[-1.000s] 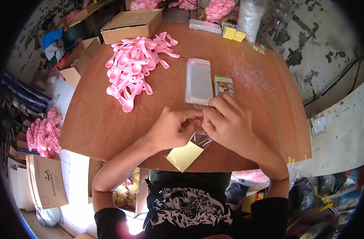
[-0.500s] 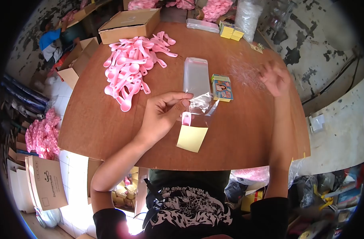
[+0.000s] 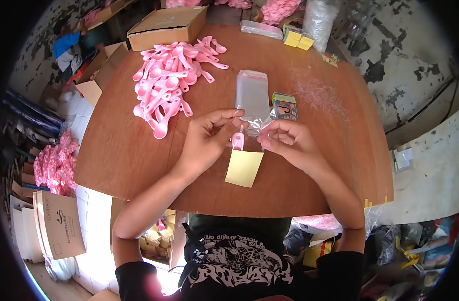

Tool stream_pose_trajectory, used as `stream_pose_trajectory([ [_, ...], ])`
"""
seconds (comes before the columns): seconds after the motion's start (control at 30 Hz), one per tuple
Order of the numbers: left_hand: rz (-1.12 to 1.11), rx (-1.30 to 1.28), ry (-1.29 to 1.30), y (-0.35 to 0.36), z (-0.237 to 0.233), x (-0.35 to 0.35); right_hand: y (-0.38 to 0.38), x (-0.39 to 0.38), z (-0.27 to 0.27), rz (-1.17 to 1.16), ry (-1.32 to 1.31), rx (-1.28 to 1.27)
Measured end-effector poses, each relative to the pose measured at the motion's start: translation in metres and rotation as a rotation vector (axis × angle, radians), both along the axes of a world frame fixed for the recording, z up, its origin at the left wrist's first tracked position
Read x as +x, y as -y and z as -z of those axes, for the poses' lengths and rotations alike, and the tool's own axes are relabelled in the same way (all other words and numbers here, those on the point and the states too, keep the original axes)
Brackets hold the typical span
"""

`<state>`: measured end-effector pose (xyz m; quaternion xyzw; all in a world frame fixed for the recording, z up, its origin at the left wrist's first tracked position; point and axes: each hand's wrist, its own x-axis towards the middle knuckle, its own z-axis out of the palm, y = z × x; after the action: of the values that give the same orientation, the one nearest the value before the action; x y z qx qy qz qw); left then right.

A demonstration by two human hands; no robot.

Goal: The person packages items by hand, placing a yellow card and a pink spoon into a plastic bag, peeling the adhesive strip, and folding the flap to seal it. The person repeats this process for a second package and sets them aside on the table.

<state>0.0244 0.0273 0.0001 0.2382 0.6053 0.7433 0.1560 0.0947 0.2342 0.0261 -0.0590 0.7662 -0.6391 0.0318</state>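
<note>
Left hand (image 3: 209, 140): grip pinched on the left edge of a clear bag (image 3: 254, 125), thumb against fingertips, just on the near side of the stack of clear bags (image 3: 252, 93)
Right hand (image 3: 289, 143): grip pinched on the same bag's right edge, near and slightly right of the stack
In the bag: one pink spoon (image 3: 238, 141) and one yellow card (image 3: 244, 168) – the card hangs lowest, furthest from the stack towards the person
Open room: bare tabletop (image 3: 124, 155) near-left of the stack, and a wide bare stretch to its right, out to the curved edge
Crowded side: the pile of pink spoons (image 3: 171, 80) left of the stack – too many to count
Counts: one printed box (image 3: 284, 106) touching the stack's right side; one cardboard box (image 3: 166, 27) far-left of the stack; two yellow boxes (image 3: 297, 38) far-right of it
</note>
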Motion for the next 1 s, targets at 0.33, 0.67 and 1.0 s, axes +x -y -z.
stream_pose_trajectory([
  [0.33, 0.139, -0.012, 0.117, 0.003, 0.014, -0.014, 0.001, -0.004, 0.026, 0.152, -0.121, -0.137],
  [0.67, 0.135, 0.056, 0.031, 0.001, 0.027, -0.020, -0.015, -0.008, 0.040, 0.059, -0.248, -0.140],
  [1.0, 0.136, -0.010, -0.114, 0.004, 0.029, -0.023, -0.016, -0.008, 0.040, 0.039, -0.295, -0.034],
])
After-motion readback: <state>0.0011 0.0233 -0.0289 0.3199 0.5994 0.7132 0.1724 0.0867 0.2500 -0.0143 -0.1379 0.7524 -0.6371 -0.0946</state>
